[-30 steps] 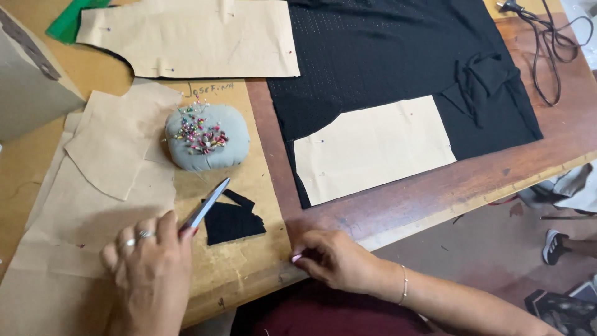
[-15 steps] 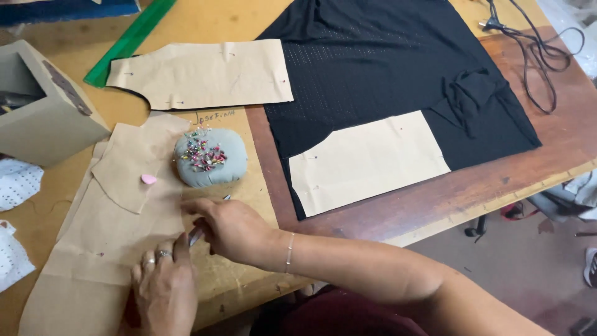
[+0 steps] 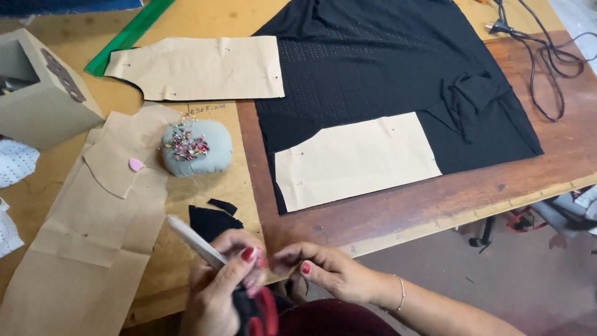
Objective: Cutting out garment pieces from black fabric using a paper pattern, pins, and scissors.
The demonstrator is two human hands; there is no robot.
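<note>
My left hand point(image 3: 224, 286) grips a pair of scissors point(image 3: 194, 240) by its red handles point(image 3: 267, 313). The pale blades point up and to the left, over the table's front edge. My right hand point(image 3: 329, 270) sits just to the right of it with fingertips pinched together and almost touching the left fingers. Whatever is between them is too small to tell. Black fabric scraps point(image 3: 213, 219) lie on the table just beyond the blades. A grey pincushion point(image 3: 198, 148) full of coloured pins rests further back.
Brown paper pattern pieces point(image 3: 93, 236) cover the left side. Black fabric point(image 3: 373, 68) carries two pinned paper pieces point(image 3: 354, 158). A green ruler point(image 3: 127, 37), a cardboard box point(image 3: 37, 93) and a dark cable point(image 3: 541, 56) lie around the table. The floor shows at lower right.
My right hand, which had reached across toward the pincushion, has drawn back to the table's front edge. My left hand has lifted the scissors off the paper, nearer to me.
</note>
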